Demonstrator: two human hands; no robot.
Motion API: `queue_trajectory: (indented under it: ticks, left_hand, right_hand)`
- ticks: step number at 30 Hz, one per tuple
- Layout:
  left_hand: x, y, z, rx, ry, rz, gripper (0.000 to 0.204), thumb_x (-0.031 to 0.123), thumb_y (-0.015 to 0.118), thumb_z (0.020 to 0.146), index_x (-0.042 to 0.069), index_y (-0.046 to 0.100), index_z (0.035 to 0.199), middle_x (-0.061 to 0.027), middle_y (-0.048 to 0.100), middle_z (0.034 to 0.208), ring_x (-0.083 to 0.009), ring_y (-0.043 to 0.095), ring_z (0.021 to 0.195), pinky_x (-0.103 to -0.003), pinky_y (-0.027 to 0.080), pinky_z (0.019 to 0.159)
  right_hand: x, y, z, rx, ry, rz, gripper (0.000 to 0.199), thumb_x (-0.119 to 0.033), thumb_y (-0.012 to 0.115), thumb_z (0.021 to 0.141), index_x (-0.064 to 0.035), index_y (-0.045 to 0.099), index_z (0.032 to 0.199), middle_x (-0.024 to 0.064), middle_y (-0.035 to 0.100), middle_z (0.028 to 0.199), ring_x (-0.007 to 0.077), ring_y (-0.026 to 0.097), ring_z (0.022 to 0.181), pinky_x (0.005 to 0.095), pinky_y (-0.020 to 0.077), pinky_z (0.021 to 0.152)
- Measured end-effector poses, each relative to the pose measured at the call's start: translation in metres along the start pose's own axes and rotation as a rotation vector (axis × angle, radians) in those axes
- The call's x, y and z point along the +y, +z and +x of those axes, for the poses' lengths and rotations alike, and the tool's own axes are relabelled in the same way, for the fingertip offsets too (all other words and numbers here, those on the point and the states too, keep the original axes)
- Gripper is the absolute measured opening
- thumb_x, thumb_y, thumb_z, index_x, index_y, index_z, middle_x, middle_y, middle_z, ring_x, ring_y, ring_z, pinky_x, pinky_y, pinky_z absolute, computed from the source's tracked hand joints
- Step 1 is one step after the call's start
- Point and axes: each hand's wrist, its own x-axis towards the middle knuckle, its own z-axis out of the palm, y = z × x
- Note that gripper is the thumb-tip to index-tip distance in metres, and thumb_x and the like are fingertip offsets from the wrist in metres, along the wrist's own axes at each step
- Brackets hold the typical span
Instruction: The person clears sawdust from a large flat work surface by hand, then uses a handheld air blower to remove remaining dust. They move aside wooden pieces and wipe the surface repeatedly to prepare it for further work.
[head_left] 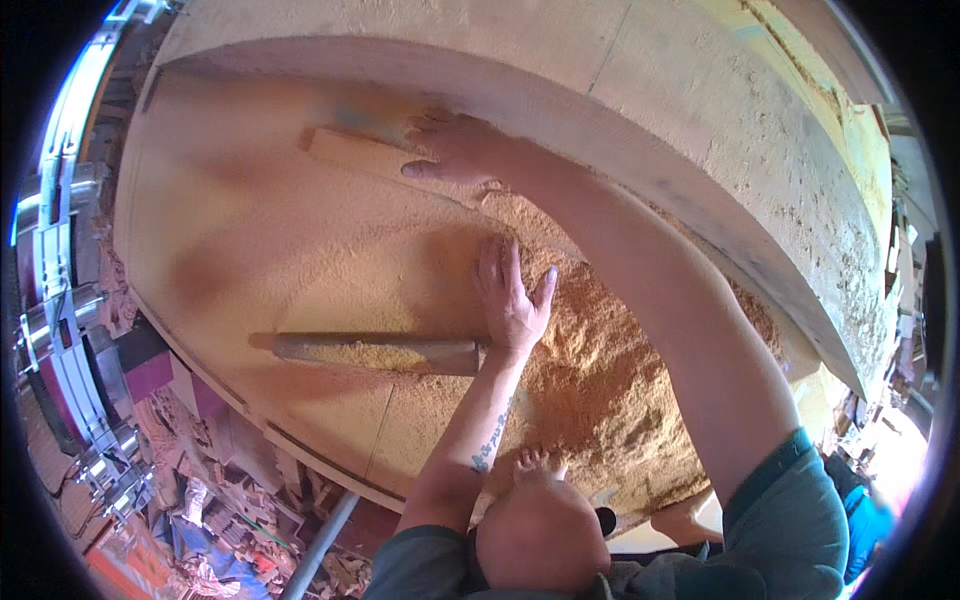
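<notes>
Much sawdust (590,390) is heaped on the curved wooden surface (240,240); part is swept bare. A flat wooden block (355,152) is pressed under the right hand (455,150), while the left hand (510,295) is laid open, fingers spread, on the pile.

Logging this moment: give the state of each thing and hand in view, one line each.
wooden block: lying flat on the slab, under the right hand's fingers
right hand: pressed on the block
left hand: open, flat on sawdust
sawdust: heaped loose
wooden rod: lying flat, dusted
</notes>
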Motion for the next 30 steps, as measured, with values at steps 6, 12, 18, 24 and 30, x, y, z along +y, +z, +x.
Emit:
queue_trajectory:
  ticks: [6,12,18,24,30]
  left_hand:
    - [-0.006,-0.007,0.003,0.036,0.017,-0.006,0.066,0.040,0.060,0.089,-0.002,0.040,0.135,-0.0266,0.042,0.134,-0.0425,0.038,0.127,-0.056,0.028,0.106]
    - [-0.012,0.001,0.001,0.058,0.006,-0.041,0.070,0.043,0.061,0.088,-0.002,0.038,0.137,-0.0267,0.041,0.136,-0.0431,0.038,0.128,-0.056,0.026,0.108]
    - [-0.022,0.011,-0.010,-0.007,-0.113,-0.128,0.069,0.039,0.059,0.090,-0.003,0.036,0.138,-0.0287,0.036,0.140,-0.0456,0.036,0.129,-0.053,0.027,0.108]
    - [-0.017,0.011,-0.008,0.023,-0.124,-0.153,0.065,0.037,0.057,0.092,-0.007,0.037,0.135,-0.0304,0.038,0.137,-0.0451,0.037,0.127,-0.052,0.030,0.106]
    - [0.011,0.000,-0.001,0.029,0.120,-0.078,0.067,0.045,0.056,0.090,0.000,0.038,0.138,-0.0265,0.038,0.139,-0.0418,0.035,0.131,-0.059,0.026,0.105]
  right_hand:
    - [0.013,-0.015,-0.027,-0.286,-0.108,0.040,0.074,-0.062,0.034,0.093,-0.0027,0.044,0.137,0.0206,0.033,0.147,0.0345,0.025,0.140,0.0458,0.0257,0.114]
    - [0.036,-0.023,-0.127,-0.231,-0.080,0.036,0.072,-0.062,0.032,0.094,-0.0064,0.045,0.137,0.0174,0.031,0.149,0.0339,0.022,0.141,0.0476,0.0239,0.115]
    - [0.053,-0.042,-0.222,-0.341,0.066,0.048,0.073,-0.065,0.032,0.093,-0.0078,0.045,0.137,0.0126,0.028,0.152,0.0325,0.022,0.141,0.0488,0.0242,0.115]
    - [0.053,-0.075,-0.295,-0.473,0.235,0.043,0.079,-0.068,0.031,0.090,-0.0058,0.045,0.137,0.0114,0.026,0.153,0.0334,0.025,0.140,0.0482,0.0236,0.115]
    - [0.061,-0.086,-0.376,-0.462,0.297,-0.033,0.079,-0.068,0.030,0.091,-0.0054,0.045,0.137,0.0131,0.026,0.153,0.0335,0.023,0.141,0.0478,0.0214,0.116]
